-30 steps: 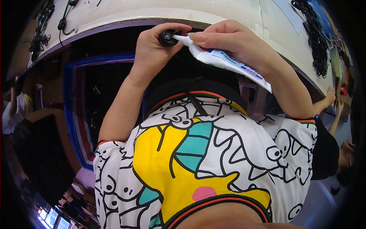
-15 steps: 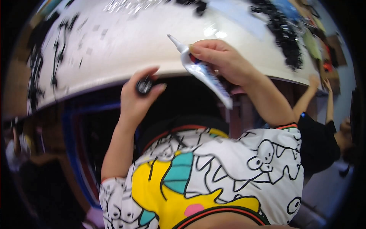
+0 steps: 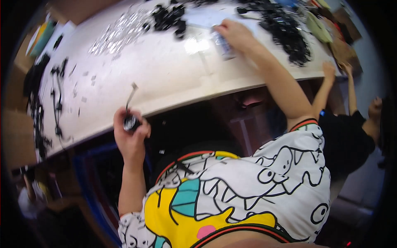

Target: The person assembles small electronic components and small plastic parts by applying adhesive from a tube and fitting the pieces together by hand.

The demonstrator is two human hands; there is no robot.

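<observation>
My left hand [image 3: 131, 142] is closed around a small round black part [image 3: 131, 122] at the table's near edge. A thin strip or lead [image 3: 131, 96] with a small light tip sticks up from it over the tabletop. Farther off, at the right, my right hand [image 3: 240, 36] reaches across the white table [image 3: 165, 74], its fingers closed on a white-and-blue squeeze tube [image 3: 224, 46]. The tube is blurred, and I cannot tell whether it touches the table; its nozzle is hidden.
Clear plastic pieces [image 3: 120, 35] lie at the back left, beside a pile of black parts [image 3: 167, 18]. Another heap of black pieces [image 3: 287, 35] spreads at the right. Black cables [image 3: 58, 101] lie along the left side. A co-worker's arm [image 3: 328, 78] rests at the right edge.
My right hand has carried the tube away from me to the far part of the table. My left hand has moved left and down with the black part, whose strip now shows.
</observation>
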